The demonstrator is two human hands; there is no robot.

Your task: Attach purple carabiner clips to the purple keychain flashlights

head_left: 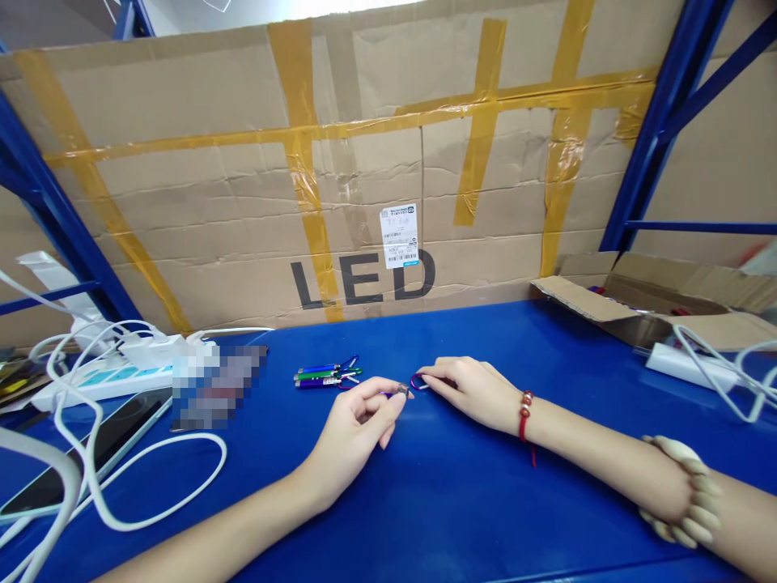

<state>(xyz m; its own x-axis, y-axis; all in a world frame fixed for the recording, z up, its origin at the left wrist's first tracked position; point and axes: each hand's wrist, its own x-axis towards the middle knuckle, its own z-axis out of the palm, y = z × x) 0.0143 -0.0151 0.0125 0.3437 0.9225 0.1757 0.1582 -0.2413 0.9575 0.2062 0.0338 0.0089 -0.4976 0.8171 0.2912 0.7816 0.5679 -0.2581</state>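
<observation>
While a small, dark-grey metallic piece (pixel 403 389) is pinched by the left hand (pixel 358 425), a thin purple loop (pixel 413 379) is met by the fingertips of the right hand (pixel 486 394). Both items are located just beside each other, near the middle of the smooth blue worktop (pixel 461 502); whether they are joined cannot be determined. The left fingers are clamped on the metallic piece. The right fingers are set close together at the loop; whether they are closed on it or merely rested against it cannot be told.

The metallic piece is judged to be light, stiff and somewhat slippery, and is best gripped by its sides with light fingertip pressure. The loop is judged to be light and should be taken at its outer curve; its stiffness cannot be confirmed.

Three slim, pen-shaped cylinders are laid side by side beyond the left hand: one blue cylinder (pixel 319 369), one green cylinder (pixel 316 376) and one dark-blue cylinder (pixel 312 385). Clips are seen at their right ends, too small to be counted reliably. One dark-screened phone (pixel 115 433), one open brown cardboard box (pixel 583 298) and one white paper label (pixel 399 235) are also counted. Two bracelets are worn on the right arm: one red beaded bracelet (pixel 525 417) and one chunky pale bracelet (pixel 707 494).
</observation>
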